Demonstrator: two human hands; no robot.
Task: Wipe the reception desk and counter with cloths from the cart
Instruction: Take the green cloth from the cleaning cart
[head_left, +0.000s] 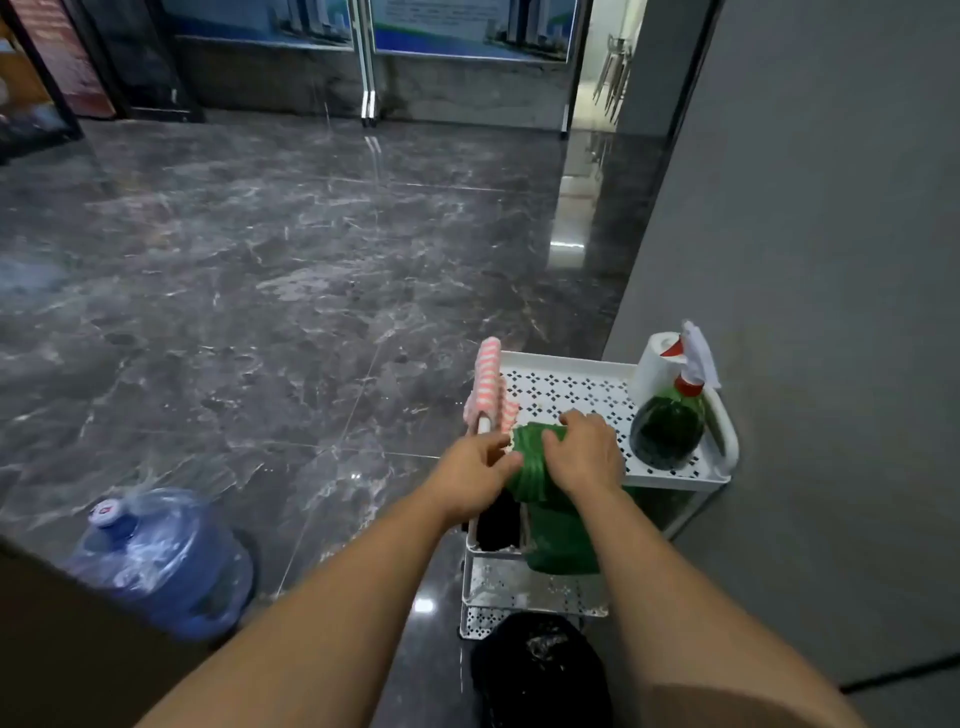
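A white tiered cart (566, 387) stands against the grey wall at the lower right. A green cloth (553, 525) hangs over the near edge of its top tray. My right hand (584, 454) grips the top of the green cloth with curled fingers. My left hand (475, 467) pinches the cloth's left edge beside it. A pink and white striped cloth (491, 382) hangs over the cart's left rail, just beyond my left hand.
On the cart's top tray stand a green spray bottle (670, 423) and a white paper roll (657, 364). A black bag (540, 670) sits by the cart's foot. A blue water jug (166, 558) stands on the dark marble floor (260, 260), left.
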